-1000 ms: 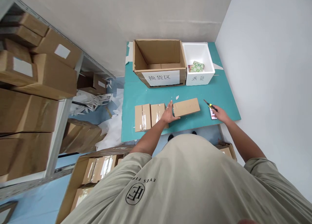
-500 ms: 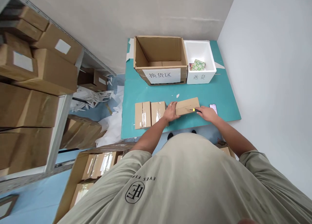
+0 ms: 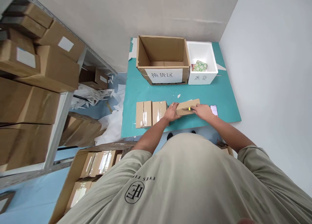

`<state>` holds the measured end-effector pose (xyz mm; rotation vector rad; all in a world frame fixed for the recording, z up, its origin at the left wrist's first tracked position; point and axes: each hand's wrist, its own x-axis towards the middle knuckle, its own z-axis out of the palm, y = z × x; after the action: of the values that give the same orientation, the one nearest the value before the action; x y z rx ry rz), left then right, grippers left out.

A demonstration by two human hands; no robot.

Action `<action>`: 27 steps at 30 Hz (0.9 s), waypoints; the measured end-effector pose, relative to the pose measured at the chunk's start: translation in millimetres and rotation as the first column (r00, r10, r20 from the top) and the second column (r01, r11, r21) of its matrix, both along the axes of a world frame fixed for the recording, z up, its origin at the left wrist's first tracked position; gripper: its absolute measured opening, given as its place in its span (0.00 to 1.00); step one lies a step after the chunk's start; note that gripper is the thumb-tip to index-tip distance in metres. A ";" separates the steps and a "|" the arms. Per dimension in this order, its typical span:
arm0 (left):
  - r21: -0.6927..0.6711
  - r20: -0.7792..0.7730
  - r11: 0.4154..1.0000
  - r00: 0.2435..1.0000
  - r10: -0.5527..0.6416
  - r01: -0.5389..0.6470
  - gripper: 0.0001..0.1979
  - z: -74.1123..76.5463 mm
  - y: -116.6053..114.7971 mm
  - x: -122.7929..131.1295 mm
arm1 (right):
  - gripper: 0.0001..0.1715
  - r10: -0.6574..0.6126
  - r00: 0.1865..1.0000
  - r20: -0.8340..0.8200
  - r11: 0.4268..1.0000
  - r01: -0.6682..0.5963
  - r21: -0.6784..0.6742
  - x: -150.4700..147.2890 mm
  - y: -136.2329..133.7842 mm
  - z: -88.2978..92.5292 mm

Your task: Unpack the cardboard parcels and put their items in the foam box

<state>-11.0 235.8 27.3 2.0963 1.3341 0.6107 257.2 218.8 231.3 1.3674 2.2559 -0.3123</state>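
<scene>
My left hand (image 3: pixel 171 112) is closed around the left end of a small cardboard box (image 3: pixel 181 110), which sits tilted on the teal table. In my right hand (image 3: pixel 202 111) is a utility knife (image 3: pixel 190 109) with a yellow and black handle. Its thin blade points left and lies at the side of the box facing me, along a dark slit or seam. The right fingers hide most of the handle. Left of my left hand, two more small taped boxes stand side by side, the nearer carton (image 3: pixel 159 112) close to my wrist.
A large open cardboard box (image 3: pixel 162 44) with a paper label stands at the table's back, beside a white foam box (image 3: pixel 201 79) holding a green-and-white packet (image 3: pixel 200 66). A phone (image 3: pixel 214 110) lies right of my right hand. Loaded shelves (image 3: pixel 63 108) stand left; a big carton (image 3: pixel 65 188) holds boxes below.
My right hand has moved left with the knife, bringing the blade along the box. The box has turned so its narrower side faces up more. My left hand keeps its grip.
</scene>
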 end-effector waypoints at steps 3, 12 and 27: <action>0.009 -0.003 1.000 1.000 0.003 -0.003 0.52 2.6 -0.5 1.3 | 0.29 -0.018 1.000 0.017 1.000 0.018 0.014 -1.3 -2.6 0.4; -0.033 -0.014 0.999 1.000 -0.015 0.014 0.49 12.1 -0.3 11.7 | 0.28 -0.080 0.997 -0.011 0.994 0.080 0.077 17.7 -3.9 -12.5; -0.075 0.005 0.996 0.999 -0.043 0.043 0.52 12.6 0.9 12.6 | 0.26 -0.218 0.976 0.026 0.972 0.215 0.091 108.2 15.6 -17.6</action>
<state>1.6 236.8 39.9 2.0576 1.2870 0.5378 365.4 234.4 213.7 1.6567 2.1164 -0.2606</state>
